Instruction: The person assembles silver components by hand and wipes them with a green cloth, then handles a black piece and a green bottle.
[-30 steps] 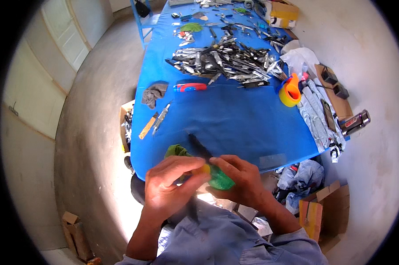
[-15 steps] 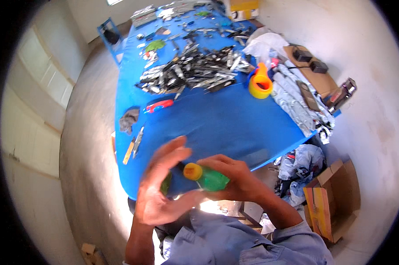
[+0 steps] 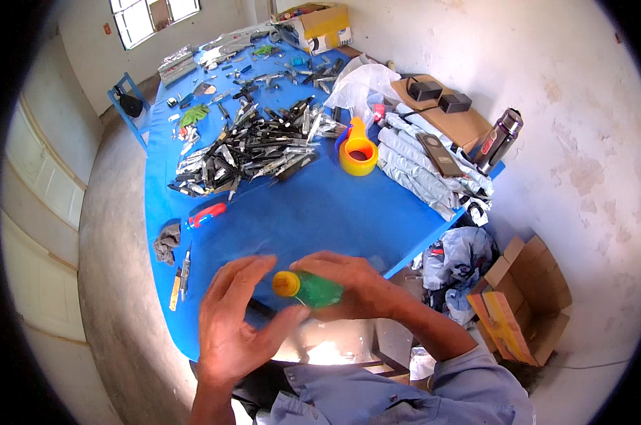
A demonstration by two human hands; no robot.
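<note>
A green bottle (image 3: 322, 290) with a yellow cap (image 3: 285, 283) is tilted over the table's near edge, its cap toward my left hand. My right hand (image 3: 366, 287) is wrapped round the body of the bottle. Beside the cap my left hand (image 3: 228, 322) is curved with its thumb spread away from the fingers, holding nothing that I can see. Left of my hands lie an orange-handled tool (image 3: 175, 289), a slim grey tool (image 3: 186, 275) and a crumpled grey cloth (image 3: 167, 243). A red tool with blue parts (image 3: 207, 214) rests farther in on the table.
Slim black and silver pieces (image 3: 253, 145) are heaped on the blue table (image 3: 285, 219). At the right sit a yellow-orange tape dispenser (image 3: 358, 157), silvery wrapped bundles (image 3: 412, 170), a phone (image 3: 439, 154) and a flask (image 3: 501, 142). An open cardboard box (image 3: 540, 290) stands below.
The view has shifted, so the table appears lower and farther left. My right hand still holds the bottle; my left hand stays curved near its cap.
</note>
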